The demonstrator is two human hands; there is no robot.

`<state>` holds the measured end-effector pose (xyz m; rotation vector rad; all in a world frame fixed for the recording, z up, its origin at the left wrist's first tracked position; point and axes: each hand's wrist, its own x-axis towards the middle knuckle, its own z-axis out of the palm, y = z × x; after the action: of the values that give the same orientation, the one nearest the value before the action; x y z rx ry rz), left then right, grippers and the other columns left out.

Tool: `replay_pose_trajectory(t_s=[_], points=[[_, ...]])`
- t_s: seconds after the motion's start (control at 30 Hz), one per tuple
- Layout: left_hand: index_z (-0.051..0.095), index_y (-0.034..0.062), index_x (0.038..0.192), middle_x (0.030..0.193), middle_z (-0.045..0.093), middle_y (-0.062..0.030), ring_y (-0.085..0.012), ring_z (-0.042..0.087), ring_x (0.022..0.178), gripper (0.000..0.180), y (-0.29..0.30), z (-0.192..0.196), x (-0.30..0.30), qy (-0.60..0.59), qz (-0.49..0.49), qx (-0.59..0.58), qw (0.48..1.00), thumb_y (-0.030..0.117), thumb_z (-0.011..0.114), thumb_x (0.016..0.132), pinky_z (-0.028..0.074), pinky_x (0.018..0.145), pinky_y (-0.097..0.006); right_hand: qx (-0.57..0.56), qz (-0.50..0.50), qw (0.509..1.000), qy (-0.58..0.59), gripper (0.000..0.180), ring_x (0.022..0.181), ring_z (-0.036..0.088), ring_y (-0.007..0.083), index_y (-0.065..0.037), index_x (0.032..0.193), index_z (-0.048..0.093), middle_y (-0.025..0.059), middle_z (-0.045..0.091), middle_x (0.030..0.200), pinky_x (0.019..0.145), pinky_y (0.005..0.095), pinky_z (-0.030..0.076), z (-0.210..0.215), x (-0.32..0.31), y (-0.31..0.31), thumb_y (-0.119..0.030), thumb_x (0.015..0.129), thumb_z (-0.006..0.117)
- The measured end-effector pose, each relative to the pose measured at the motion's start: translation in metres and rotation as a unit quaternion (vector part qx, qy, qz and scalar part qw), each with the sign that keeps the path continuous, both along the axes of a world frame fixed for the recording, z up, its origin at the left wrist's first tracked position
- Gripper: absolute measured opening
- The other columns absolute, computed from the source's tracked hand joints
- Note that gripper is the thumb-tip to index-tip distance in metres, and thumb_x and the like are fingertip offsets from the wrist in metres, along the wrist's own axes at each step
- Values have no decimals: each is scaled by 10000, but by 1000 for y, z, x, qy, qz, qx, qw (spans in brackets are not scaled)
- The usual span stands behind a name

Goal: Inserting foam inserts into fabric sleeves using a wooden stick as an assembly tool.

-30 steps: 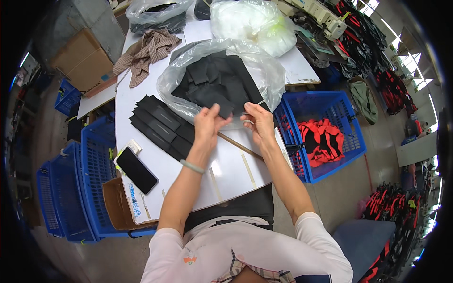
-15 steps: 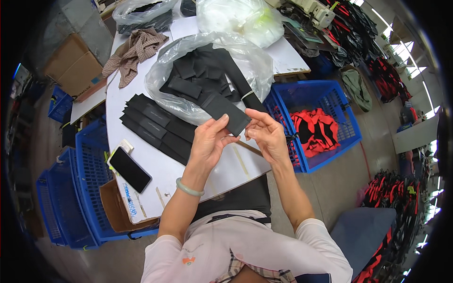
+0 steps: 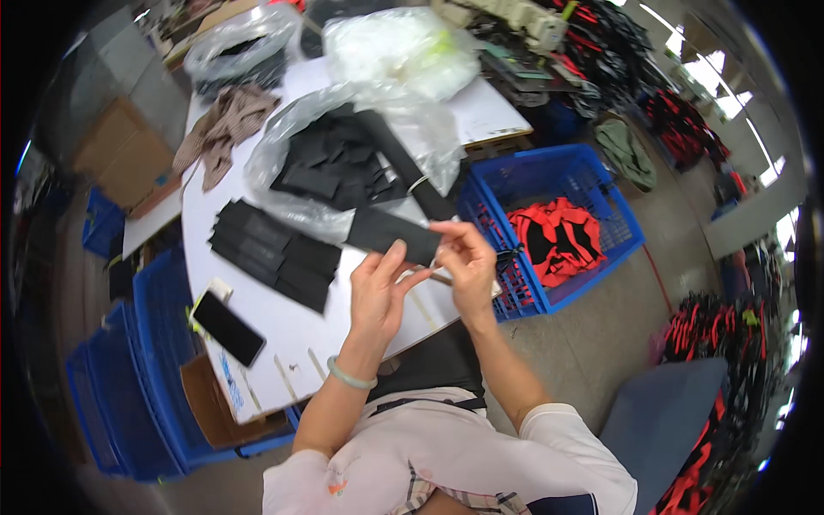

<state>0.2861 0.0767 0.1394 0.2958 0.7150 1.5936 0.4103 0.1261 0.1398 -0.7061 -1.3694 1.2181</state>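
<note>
A flat black fabric strip (image 3: 390,233) is held up over the near part of the table. My left hand (image 3: 379,287) pinches its lower edge between thumb and fingers. My right hand (image 3: 465,264) is closed on the strip's right end, thumb and fingertips together. Beyond them lies a clear plastic bag (image 3: 262,176), its mouth spread round a heap of black fabric pieces (image 3: 335,163). A long black band bundle (image 3: 395,146), tied with a pale band, leans across the bag's right side. On the left, black strips (image 3: 275,253) overlap in a row.
A phone (image 3: 228,329) lies near the left edge of the white table (image 3: 283,343). Blue crates stand on both sides; the right crate (image 3: 558,296) holds red and black pieces (image 3: 558,240). A checked cloth (image 3: 225,133) and a stuffed plastic bag (image 3: 399,51) are farther back.
The strip has swung from pointing steeply downward to lying more level across my hands. My right hand has lowered slightly. The whole view has shifted a little.
</note>
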Motion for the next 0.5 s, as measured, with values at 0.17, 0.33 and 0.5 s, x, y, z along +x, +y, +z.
replay_pose_trajectory(t_s=[0.17,0.33,0.5], points=[[563,29,1016,992,615,-84,-206,618,891,173,-1,-6,-1,-87,-55,-31,994,115,599,870,565,678,-346,134,-108,983,-69,146,613,527,94,3,847,587,48,549,702,571,238,437,-8,5,0,28,717,526],[535,23,1011,959,603,-80,-191,617,882,175,7,-6,3,-134,-101,-83,982,98,601,867,567,621,-292,139,-85,978,-131,130,632,559,144,23,807,573,78,561,712,584,257,451,-2,23,-4,26,678,552],[526,20,1012,974,587,-104,-185,613,868,160,8,-14,11,-154,-109,-97,977,76,588,875,572,642,-282,234,-64,962,-121,123,633,583,167,21,807,574,84,586,763,577,275,470,-7,35,-1,65,693,588]])
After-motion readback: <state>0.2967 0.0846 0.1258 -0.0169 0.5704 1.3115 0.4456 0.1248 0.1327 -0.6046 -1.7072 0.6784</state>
